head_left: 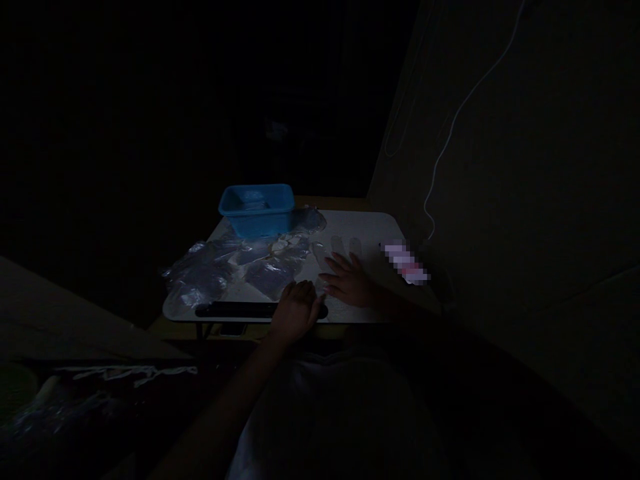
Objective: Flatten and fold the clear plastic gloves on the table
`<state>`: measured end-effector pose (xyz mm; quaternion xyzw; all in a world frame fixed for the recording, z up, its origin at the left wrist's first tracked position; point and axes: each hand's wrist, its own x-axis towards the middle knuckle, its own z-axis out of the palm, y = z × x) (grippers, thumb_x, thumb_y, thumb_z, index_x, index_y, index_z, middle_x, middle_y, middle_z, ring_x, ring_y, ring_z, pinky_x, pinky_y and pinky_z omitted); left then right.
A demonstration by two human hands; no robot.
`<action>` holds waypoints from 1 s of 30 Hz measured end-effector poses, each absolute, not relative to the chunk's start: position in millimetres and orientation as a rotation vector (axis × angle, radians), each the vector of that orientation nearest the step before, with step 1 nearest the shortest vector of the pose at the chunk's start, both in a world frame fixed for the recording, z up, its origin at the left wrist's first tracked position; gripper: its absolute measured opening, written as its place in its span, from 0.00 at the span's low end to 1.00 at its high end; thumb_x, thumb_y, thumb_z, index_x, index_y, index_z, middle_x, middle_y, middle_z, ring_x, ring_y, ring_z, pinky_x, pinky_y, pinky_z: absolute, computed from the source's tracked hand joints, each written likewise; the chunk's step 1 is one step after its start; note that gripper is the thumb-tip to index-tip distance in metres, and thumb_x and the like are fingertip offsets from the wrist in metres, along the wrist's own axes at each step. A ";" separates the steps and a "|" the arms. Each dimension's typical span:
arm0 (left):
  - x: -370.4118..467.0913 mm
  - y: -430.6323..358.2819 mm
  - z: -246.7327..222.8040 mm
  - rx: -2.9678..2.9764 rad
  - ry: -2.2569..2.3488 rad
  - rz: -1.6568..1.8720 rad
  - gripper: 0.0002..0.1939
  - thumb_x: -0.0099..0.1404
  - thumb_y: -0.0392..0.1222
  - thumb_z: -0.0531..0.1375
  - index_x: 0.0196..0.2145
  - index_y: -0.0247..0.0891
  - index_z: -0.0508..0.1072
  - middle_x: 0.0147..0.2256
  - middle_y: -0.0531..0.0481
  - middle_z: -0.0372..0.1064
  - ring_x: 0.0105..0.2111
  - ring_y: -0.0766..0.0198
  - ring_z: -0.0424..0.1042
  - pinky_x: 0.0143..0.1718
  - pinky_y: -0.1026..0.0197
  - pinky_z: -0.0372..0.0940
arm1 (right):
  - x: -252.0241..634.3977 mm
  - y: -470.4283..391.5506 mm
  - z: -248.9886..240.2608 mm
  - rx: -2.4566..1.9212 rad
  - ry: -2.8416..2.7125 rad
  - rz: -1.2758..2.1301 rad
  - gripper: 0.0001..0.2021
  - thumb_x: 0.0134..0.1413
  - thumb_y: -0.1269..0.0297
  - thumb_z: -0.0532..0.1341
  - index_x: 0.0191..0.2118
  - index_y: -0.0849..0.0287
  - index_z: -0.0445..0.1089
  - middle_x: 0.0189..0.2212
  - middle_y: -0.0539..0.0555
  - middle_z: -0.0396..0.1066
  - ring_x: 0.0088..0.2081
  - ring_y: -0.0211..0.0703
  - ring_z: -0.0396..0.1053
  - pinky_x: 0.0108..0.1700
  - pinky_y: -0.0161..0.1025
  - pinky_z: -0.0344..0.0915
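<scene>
In the dim head view, my right hand lies flat over the white table, its fingers spread. Just beyond its fingertips are several pale, see-through oblong pieces in a row; their kind is unclear. My left hand is at the table's front edge with its fingers curled in, above a black strip. Anything inside those fingers is hidden. Close to the left hand's knuckles lie clear plastic bags, with small pale bits on them.
A blue plastic basin stands at the table's back left, beside more crumpled clear plastic. At the right edge lies a pixelated flat object. A white cable hangs along the right wall. More plastic shows at lower left.
</scene>
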<state>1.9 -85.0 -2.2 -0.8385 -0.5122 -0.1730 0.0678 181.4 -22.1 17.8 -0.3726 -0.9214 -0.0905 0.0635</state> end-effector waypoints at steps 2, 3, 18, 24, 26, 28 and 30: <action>1.9 -84.7 -3.5 -2.527 -1.546 -0.548 0.19 0.66 0.43 0.43 0.43 0.33 0.68 0.46 0.41 0.67 0.49 0.57 0.63 0.52 0.51 0.55 | 181.9 -21.2 16.7 -1.134 -2.779 -0.272 0.21 0.58 0.51 0.46 0.53 0.49 0.62 0.60 0.57 0.51 0.61 0.55 0.41 0.56 0.60 0.39; 1.8 -84.6 -4.2 -2.527 -1.547 -0.566 0.19 0.66 0.43 0.43 0.43 0.33 0.68 0.46 0.41 0.67 0.49 0.57 0.63 0.52 0.51 0.55 | 181.9 -21.1 16.4 -1.140 -2.778 -0.267 0.21 0.58 0.52 0.46 0.53 0.49 0.62 0.60 0.57 0.51 0.61 0.55 0.41 0.56 0.60 0.39; -0.7 -81.0 -7.0 -2.533 -1.610 -0.705 0.20 0.66 0.44 0.43 0.40 0.32 0.70 0.44 0.39 0.68 0.48 0.56 0.65 0.49 0.52 0.59 | 248.0 -13.9 3.0 -1.378 -2.528 -0.096 0.23 0.58 0.64 0.47 0.58 0.66 0.53 0.57 0.64 0.55 0.58 0.49 0.53 0.58 0.49 0.51; -8.3 -69.2 -7.3 -2.426 -1.795 -1.018 0.22 0.66 0.43 0.40 0.50 0.31 0.63 0.48 0.39 0.65 0.49 0.58 0.65 0.50 0.53 0.60 | 249.4 -30.2 -3.4 -1.495 -2.442 -0.045 0.24 0.58 0.63 0.47 0.59 0.67 0.52 0.56 0.65 0.57 0.56 0.52 0.56 0.56 0.51 0.53; -4.4 -65.4 -2.0 -2.443 -1.786 -0.988 0.22 0.66 0.43 0.40 0.51 0.31 0.63 0.49 0.39 0.65 0.50 0.57 0.63 0.51 0.52 0.59 | 244.5 -34.7 -3.3 -1.520 -2.435 -0.027 0.25 0.58 0.62 0.47 0.59 0.68 0.50 0.56 0.66 0.57 0.57 0.51 0.56 0.57 0.53 0.51; 6.5 -63.2 4.7 -2.547 -1.692 -0.871 0.23 0.67 0.44 0.39 0.53 0.33 0.61 0.51 0.40 0.62 0.53 0.57 0.59 0.53 0.51 0.56 | 239.8 -39.2 -3.8 -1.518 -2.419 -0.030 0.25 0.58 0.62 0.46 0.59 0.69 0.49 0.57 0.67 0.55 0.57 0.51 0.55 0.57 0.54 0.49; 23.1 -62.1 10.1 -2.667 -1.576 -0.711 0.24 0.67 0.45 0.38 0.56 0.33 0.57 0.56 0.41 0.57 0.57 0.56 0.54 0.55 0.49 0.52 | 236.6 -43.5 -5.2 -1.509 -2.403 -0.031 0.25 0.59 0.62 0.45 0.59 0.70 0.48 0.56 0.68 0.55 0.57 0.51 0.54 0.57 0.55 0.47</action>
